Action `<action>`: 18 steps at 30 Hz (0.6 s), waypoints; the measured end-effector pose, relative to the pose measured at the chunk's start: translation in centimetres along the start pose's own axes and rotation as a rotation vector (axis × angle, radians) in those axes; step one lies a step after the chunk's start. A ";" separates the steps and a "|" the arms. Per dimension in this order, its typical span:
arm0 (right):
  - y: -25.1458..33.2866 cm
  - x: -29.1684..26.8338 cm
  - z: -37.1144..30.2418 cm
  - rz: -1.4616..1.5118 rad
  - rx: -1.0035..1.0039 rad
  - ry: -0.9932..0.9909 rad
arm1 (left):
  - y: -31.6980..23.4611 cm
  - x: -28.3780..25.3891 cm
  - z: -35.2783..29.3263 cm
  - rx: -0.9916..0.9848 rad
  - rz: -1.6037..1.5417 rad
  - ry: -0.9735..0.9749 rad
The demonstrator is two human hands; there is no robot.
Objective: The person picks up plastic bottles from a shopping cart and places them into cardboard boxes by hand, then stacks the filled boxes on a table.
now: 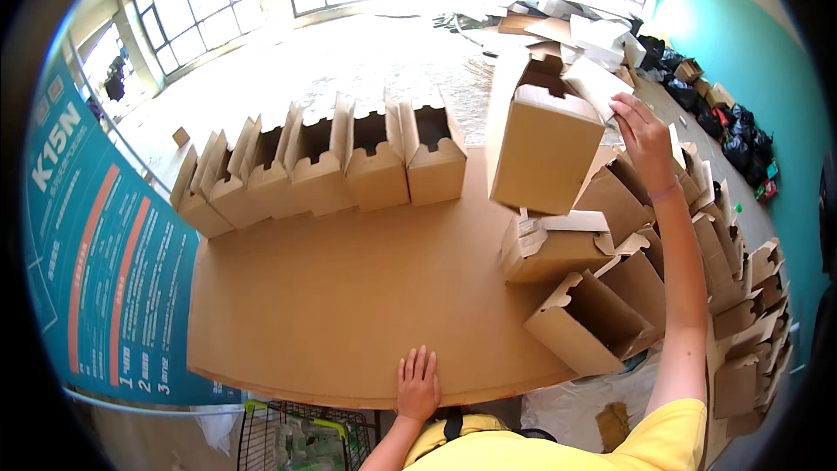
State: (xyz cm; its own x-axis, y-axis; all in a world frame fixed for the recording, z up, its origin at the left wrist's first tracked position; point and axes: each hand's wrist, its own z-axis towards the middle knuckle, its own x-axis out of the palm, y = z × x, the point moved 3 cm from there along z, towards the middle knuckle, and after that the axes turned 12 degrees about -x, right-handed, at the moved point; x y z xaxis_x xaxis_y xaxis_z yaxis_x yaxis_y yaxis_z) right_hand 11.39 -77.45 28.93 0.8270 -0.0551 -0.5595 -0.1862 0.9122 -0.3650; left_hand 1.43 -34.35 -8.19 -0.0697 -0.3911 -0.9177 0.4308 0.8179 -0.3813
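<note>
My right hand (643, 133) is raised at the right, its fingers closed on the pale lifted flap of an open brown cardboard box (547, 150). That box stands higher than the others around it, its open top facing away. What its bottom rests on is hard to make out. My left hand (418, 385) lies flat at the near edge of the cardboard-covered table (366, 296), fingers stretched and holding nothing. Below the raised box sits a box with a pale flap (558, 253), and nearer to me another open box (588, 323) lies tilted.
A row of open boxes (375, 161) lines the table's far left side. Many more boxes (741, 323) are stacked at the right. A teal banner (113, 262) stands left, with a black wire basket (301, 436) below. Black bags (739, 144) lie along the green wall.
</note>
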 end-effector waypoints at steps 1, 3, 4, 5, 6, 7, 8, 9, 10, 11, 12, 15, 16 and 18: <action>2.3 -1.2 1.1 0.034 -0.031 -0.027 | 0.1 0.0 0.0 0.003 -0.015 -0.009; 6.6 -3.2 2.7 0.128 -0.080 -0.031 | 0.3 -0.2 -0.1 0.016 -0.072 -0.048; 8.6 -4.0 3.5 0.183 -0.117 -0.021 | 0.7 -0.4 -0.1 0.016 -0.098 -0.069; 10.6 -4.6 3.8 0.231 -0.152 -0.007 | 1.7 -0.2 0.1 -0.064 -0.311 -0.060; 12.6 -4.5 3.8 0.312 -0.194 -0.009 | 3.0 -0.2 0.3 -0.150 -0.517 -0.053; 14.4 -4.4 3.8 0.397 -0.240 -0.013 | 4.5 -0.3 0.2 -0.240 -0.723 -0.055; 15.9 -3.8 3.2 0.545 -0.276 0.027 | 6.1 -2.5 0.4 -0.376 -0.738 -0.177; 17.8 -3.4 2.5 0.574 -0.334 0.049 | 7.9 -5.4 0.7 -0.510 -0.747 -0.297; 19.7 -2.6 1.3 0.612 -0.351 0.058 | 10.0 -8.0 0.6 -0.603 -0.990 -0.464; 21.9 -2.1 0.7 0.647 -0.445 0.079 | 12.6 -10.2 0.1 -0.546 -1.065 -0.661; 23.9 -1.1 -0.4 0.683 -0.478 0.106 | 14.2 -13.3 -0.5 -0.550 -1.047 -0.779; 28.1 1.1 -3.3 0.669 -0.597 0.181 | 15.1 -21.8 -2.5 -0.515 -0.901 -0.868; 28.3 1.6 -3.8 0.643 -0.580 0.185 | 14.3 -23.8 -3.2 -0.497 -0.849 -0.848; 28.2 1.4 -3.6 0.635 -0.538 0.257 | 12.3 -26.6 -3.8 -0.376 -0.667 -0.776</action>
State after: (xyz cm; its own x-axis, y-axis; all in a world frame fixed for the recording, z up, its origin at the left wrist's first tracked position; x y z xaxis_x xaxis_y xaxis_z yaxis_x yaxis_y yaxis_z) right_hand 5.44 -53.30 15.18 0.3481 0.2501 -0.9035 -0.8507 0.4891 -0.1924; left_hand 5.16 -12.27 11.12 0.4560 -0.8560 -0.2437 0.2053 0.3675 -0.9071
